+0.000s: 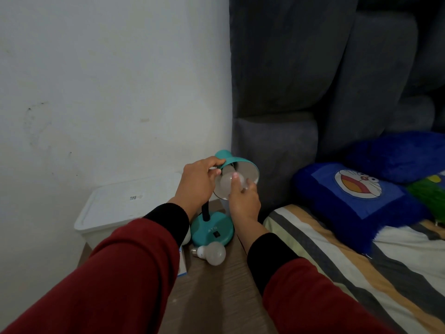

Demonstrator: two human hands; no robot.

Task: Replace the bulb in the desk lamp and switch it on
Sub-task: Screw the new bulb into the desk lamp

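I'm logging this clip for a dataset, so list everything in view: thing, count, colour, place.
desk lamp: 1, teal, on the wooden table, shade tilted toward the camera
bulb in lamp: 1, white, inside the shade
spare bulb: 1, white, lying on the table before the lamp base
table: 1, brown wood, beside the bed
storage box: 1, white, left of the lamp by the wall
cartoon pillow: 1, blue, on the striped bed
headboard: 1, dark grey, behind the bed
left hand: holds the shade's neck
right hand: fingers on the bulb in lamp
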